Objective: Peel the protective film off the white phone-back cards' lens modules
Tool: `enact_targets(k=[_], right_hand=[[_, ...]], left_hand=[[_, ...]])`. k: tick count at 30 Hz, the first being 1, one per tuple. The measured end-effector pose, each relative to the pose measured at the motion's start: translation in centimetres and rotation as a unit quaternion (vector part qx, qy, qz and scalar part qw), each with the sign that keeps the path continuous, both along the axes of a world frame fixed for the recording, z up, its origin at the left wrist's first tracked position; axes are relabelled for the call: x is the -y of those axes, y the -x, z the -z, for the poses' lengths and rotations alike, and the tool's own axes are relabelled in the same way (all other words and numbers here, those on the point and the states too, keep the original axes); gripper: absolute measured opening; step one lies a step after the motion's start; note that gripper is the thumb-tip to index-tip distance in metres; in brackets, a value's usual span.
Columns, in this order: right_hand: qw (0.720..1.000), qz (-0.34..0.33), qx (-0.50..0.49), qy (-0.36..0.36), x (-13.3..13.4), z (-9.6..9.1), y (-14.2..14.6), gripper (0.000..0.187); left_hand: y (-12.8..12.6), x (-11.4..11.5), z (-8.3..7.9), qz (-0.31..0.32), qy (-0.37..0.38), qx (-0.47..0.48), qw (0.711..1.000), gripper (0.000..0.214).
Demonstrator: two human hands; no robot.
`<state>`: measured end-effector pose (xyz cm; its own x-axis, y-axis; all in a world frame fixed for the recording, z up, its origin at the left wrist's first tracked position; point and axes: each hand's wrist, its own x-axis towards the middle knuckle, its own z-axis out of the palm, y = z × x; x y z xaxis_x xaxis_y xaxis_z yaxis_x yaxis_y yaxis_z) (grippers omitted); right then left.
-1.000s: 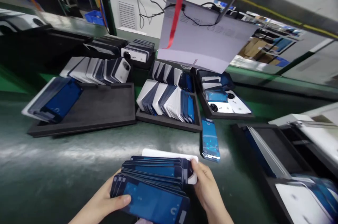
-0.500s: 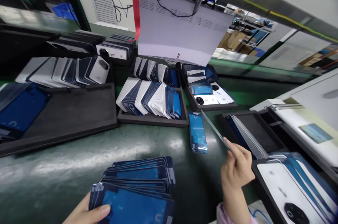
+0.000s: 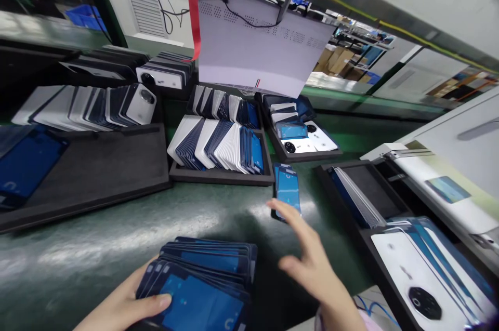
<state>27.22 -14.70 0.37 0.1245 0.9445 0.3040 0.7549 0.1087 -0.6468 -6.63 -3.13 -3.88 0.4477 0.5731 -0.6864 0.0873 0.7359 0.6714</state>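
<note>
My left hand (image 3: 125, 307) grips a fanned stack of phone back covers (image 3: 202, 279) with blue protective film, low and near me; its thumb lies on the top cover. My right hand (image 3: 312, 263) hovers above the green table with fingers spread and nothing in it, fingertips pointing toward a small pile of blue-filmed covers (image 3: 287, 190) lying on the table just beyond. A black tray at right (image 3: 362, 232) holds upright covers and white covers with round camera cut-outs.
Black foam trays (image 3: 117, 164) line the back, packed with leaning rows of white and dark covers (image 3: 218, 144). A tilted monitor back (image 3: 257, 45) with cables and a red strap (image 3: 191, 3) hangs overhead. White machinery (image 3: 440, 175) borders the right.
My right hand took a white cover off the stack, carried it right toward the tray, and now comes back empty with fingers spread. My view shifted right.
</note>
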Motion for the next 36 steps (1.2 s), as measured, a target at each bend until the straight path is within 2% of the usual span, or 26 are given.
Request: enact_targets(k=[1, 2, 3, 4, 6, 7, 9, 13, 16, 18, 20, 24, 27, 29, 33, 36], right_hand=[[0.998, -0.041, -0.016, 0.052, -0.7, -0.7, 1.7, 0.096], [0.982, -0.094, -0.061, 0.151, -1.6, -1.2, 3.2, 0.116], [0.954, -0.136, -0.106, 0.246, -2.6, -1.4, 4.6, 0.126], [0.926, -0.161, -0.151, 0.307, -3.7, -1.3, 5.7, 0.127], [0.889, -0.165, -0.229, 0.361, -5.7, -0.4, 7.3, 0.106], [0.882, -0.158, -0.259, 0.362, -6.6, 0.2, 7.9, 0.092], [0.876, -0.145, -0.307, 0.343, -8.1, 1.4, 8.7, 0.072], [0.844, -0.139, -0.413, 0.312, -9.4, 2.7, 10.2, 0.065], [0.822, -0.125, -0.472, 0.292, -9.7, 2.6, 11.6, 0.068], [0.819, -0.100, -0.498, 0.266, -9.9, 2.4, 12.7, 0.074], [0.821, -0.070, -0.512, 0.242, -10.0, 2.3, 13.8, 0.074], [0.837, -0.008, -0.484, 0.255, -9.9, 2.1, 15.8, 0.060], [0.877, 0.026, -0.394, 0.275, -9.3, 1.9, 16.4, 0.058], [0.910, 0.033, -0.318, 0.263, -8.8, 1.8, 16.5, 0.053], [0.976, 0.035, -0.143, 0.163, -8.3, 1.6, 16.1, 0.049], [0.987, 0.044, -0.110, 0.106, -8.5, 1.4, 15.8, 0.061]], left_hand=[[-0.5, -0.7, -0.6, 0.043, -0.025, 0.022, 0.999, 0.076], [-0.9, -1.5, -1.2, 0.087, -0.039, 0.042, 0.995, 0.075], [-1.4, -2.3, -1.8, 0.128, -0.040, 0.049, 0.990, 0.077], [-1.8, -3.1, -2.5, 0.165, -0.042, 0.045, 0.984, 0.077], [-2.2, -4.8, -3.5, 0.222, -0.060, 0.012, 0.973, 0.070], [-2.2, -5.6, -3.9, 0.230, -0.077, 0.008, 0.970, 0.066], [-1.7, -7.0, -4.4, 0.202, -0.102, 0.006, 0.974, 0.063], [0.8, -8.5, -4.6, 0.140, -0.132, 0.022, 0.981, 0.076], [2.5, -8.4, -3.6, 0.097, -0.156, 0.158, 0.970, 0.087], [2.6, -7.8, -2.3, 0.063, -0.147, 0.295, 0.942, 0.083], [1.9, -6.8, -0.9, 0.054, -0.097, 0.365, 0.924, 0.071], [-0.2, -4.6, 0.8, 0.060, 0.016, 0.368, 0.928, 0.066], [-0.9, -3.7, 1.1, 0.033, 0.072, 0.356, 0.931, 0.069], [-0.9, -3.7, 1.0, 0.011, 0.097, 0.347, 0.933, 0.068], [-0.8, -4.1, 0.9, -0.028, 0.121, 0.330, 0.936, 0.070], [-1.0, -4.1, 0.9, -0.049, 0.125, 0.322, 0.937, 0.069]])
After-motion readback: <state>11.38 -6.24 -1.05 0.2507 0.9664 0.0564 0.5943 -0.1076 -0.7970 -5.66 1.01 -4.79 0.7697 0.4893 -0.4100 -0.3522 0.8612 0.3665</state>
